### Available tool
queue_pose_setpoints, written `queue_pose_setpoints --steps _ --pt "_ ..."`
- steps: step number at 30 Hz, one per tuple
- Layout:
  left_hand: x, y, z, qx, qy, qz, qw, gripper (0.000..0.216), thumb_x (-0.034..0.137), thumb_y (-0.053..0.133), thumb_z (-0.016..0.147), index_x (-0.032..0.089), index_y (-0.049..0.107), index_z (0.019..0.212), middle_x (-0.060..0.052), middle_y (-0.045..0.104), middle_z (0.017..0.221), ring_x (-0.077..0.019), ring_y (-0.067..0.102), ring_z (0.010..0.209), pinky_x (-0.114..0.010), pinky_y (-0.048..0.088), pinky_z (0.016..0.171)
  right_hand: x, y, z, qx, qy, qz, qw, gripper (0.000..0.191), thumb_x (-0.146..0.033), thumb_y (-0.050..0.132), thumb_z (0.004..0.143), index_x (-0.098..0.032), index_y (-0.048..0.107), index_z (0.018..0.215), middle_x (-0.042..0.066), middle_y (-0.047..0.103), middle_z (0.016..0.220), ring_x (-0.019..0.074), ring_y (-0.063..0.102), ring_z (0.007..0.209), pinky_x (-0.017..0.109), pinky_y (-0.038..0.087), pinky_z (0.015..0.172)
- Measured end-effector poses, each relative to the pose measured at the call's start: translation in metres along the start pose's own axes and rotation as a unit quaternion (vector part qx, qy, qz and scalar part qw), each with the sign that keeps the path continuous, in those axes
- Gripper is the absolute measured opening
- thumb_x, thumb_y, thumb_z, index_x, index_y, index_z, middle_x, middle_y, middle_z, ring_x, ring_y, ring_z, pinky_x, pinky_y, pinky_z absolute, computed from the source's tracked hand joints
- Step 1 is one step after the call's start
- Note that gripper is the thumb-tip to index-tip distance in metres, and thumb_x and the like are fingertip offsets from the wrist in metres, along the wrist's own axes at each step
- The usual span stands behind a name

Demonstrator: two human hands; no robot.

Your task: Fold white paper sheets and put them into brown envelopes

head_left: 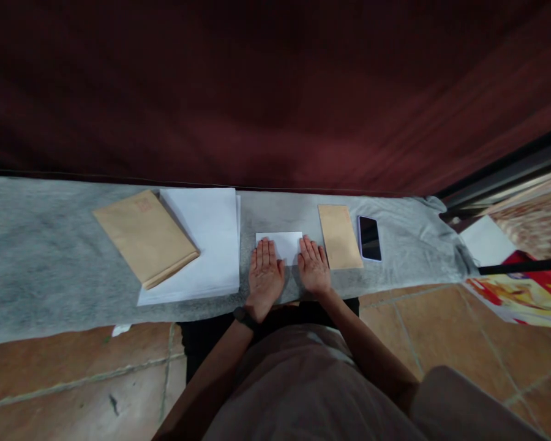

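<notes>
A small white sheet of paper (286, 246), perhaps folded, lies on the grey cloth in front of me. My left hand (265, 274) lies flat over its left end, with the fingers stretched forward and a dark band on the wrist. Over the right end rest the fingers of my right hand (313, 267), also flat. Neither hand grips anything. Just right of my right hand is a single brown envelope (340, 237), its lower left edge close to the fingers. Parts of the paper's near corners are hidden under the hands.
Left of my hands, a stack of brown envelopes (142, 236) overlaps a pile of white paper (215, 245). A phone (370, 239) lies beyond the single envelope. The grey cloth (50, 263) covers a narrow table against a dark red curtain (275, 92). A red and yellow box (528, 294) stands at far right.
</notes>
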State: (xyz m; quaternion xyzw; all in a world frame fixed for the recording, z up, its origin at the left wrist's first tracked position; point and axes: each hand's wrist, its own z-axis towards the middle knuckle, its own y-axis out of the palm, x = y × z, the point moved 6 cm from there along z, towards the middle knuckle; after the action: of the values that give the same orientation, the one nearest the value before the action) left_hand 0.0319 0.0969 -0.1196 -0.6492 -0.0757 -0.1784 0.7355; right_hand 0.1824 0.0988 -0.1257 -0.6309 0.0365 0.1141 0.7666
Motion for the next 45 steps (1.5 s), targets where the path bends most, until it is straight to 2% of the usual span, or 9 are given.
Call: queue_pose_setpoints --steps 12,18,21,24,31,37,39,42,45 --pt "-0.015 -0.011 0.010 0.022 -0.033 -0.002 0.999 0.060 0.026 0.035 0.102 0.002 0.030 0.156 -0.024 0.033 0.163 -0.0314 0.024 0.155 -0.056 0.026 0.125 0.009 -0.002 0.004 0.008 0.021 0.029 0.999 0.049 -0.032 0.034 0.108 -0.021 0.044 0.155 0.008 0.043 0.161 0.0270 0.039 0.148 0.051 0.030 0.121" --pt "0.019 -0.003 0.007 -0.017 0.068 -0.014 0.997 0.058 0.027 0.032 0.103 0.007 0.031 0.157 -0.017 0.032 0.165 -0.0259 0.020 0.157 -0.050 0.023 0.128 0.009 -0.002 0.005 -0.002 0.027 0.039 0.999 0.050 -0.032 0.035 0.108 -0.021 0.044 0.155 0.006 0.042 0.162 0.0272 0.036 0.150 0.049 0.028 0.122" --pt "0.028 0.006 0.007 -0.044 0.074 -0.012 0.996 0.059 0.029 0.032 0.103 0.007 0.031 0.158 -0.016 0.031 0.166 -0.0254 0.020 0.157 -0.049 0.023 0.128 0.010 -0.002 0.005 -0.003 0.032 0.052 0.998 0.050 -0.032 0.035 0.107 -0.021 0.044 0.155 0.007 0.042 0.161 0.0268 0.036 0.150 0.051 0.027 0.122" --pt "0.022 0.009 0.013 -0.042 0.056 -0.002 0.998 0.061 0.031 0.034 0.103 0.007 0.028 0.158 -0.017 0.029 0.166 -0.0266 0.019 0.157 -0.050 0.023 0.128 0.012 -0.001 0.006 -0.007 0.038 0.060 0.997 0.049 -0.031 0.035 0.107 -0.022 0.045 0.154 0.007 0.043 0.161 0.0257 0.037 0.149 0.050 0.027 0.122" --pt "-0.012 0.001 0.024 0.000 0.016 0.015 1.000 0.062 0.032 0.036 0.102 0.006 0.028 0.158 -0.019 0.029 0.166 -0.0282 0.021 0.156 -0.052 0.024 0.127 0.016 -0.001 0.005 0.009 0.033 0.082 0.996 0.049 -0.027 0.034 0.107 -0.020 0.046 0.154 0.009 0.044 0.160 0.0255 0.038 0.149 0.049 0.029 0.123" --pt "-0.008 -0.005 0.023 0.002 0.014 0.022 1.000 0.062 0.030 0.037 0.102 0.002 0.031 0.157 -0.021 0.026 0.166 -0.0298 0.020 0.156 -0.053 0.020 0.128 0.009 -0.012 0.013 0.022 0.013 0.125 0.992 0.051 -0.025 0.032 0.107 -0.015 0.040 0.156 0.012 0.037 0.164 0.0231 0.032 0.153 0.049 0.031 0.124" --pt "0.000 -0.005 0.023 -0.009 0.039 0.021 0.999 0.060 0.029 0.037 0.102 0.004 0.033 0.156 -0.020 0.026 0.166 -0.0293 0.018 0.157 -0.054 0.019 0.128 -0.003 -0.014 0.019 0.006 -0.029 0.155 0.988 0.052 -0.029 0.032 0.107 -0.018 0.038 0.157 0.010 0.038 0.164 0.0205 0.033 0.153 0.047 0.031 0.125" --pt "0.013 0.002 0.020 -0.053 0.122 0.014 0.991 0.059 0.025 0.036 0.101 0.009 0.033 0.157 -0.016 0.030 0.166 -0.0264 0.017 0.157 -0.051 0.020 0.128 -0.024 -0.009 0.025 -0.053 -0.092 0.177 0.978 0.052 -0.034 0.028 0.109 -0.021 0.037 0.158 0.006 0.040 0.163 0.0161 0.034 0.152 0.040 0.032 0.126" --pt "0.018 0.009 0.017 -0.082 0.162 0.016 0.983 0.061 0.021 0.036 0.099 0.005 0.032 0.157 -0.018 0.032 0.165 -0.0259 0.019 0.157 -0.048 0.020 0.129 -0.037 -0.002 0.026 -0.087 -0.117 0.147 0.978 0.053 -0.034 0.027 0.109 -0.018 0.035 0.159 0.006 0.038 0.164 0.0160 0.031 0.153 0.038 0.027 0.128"
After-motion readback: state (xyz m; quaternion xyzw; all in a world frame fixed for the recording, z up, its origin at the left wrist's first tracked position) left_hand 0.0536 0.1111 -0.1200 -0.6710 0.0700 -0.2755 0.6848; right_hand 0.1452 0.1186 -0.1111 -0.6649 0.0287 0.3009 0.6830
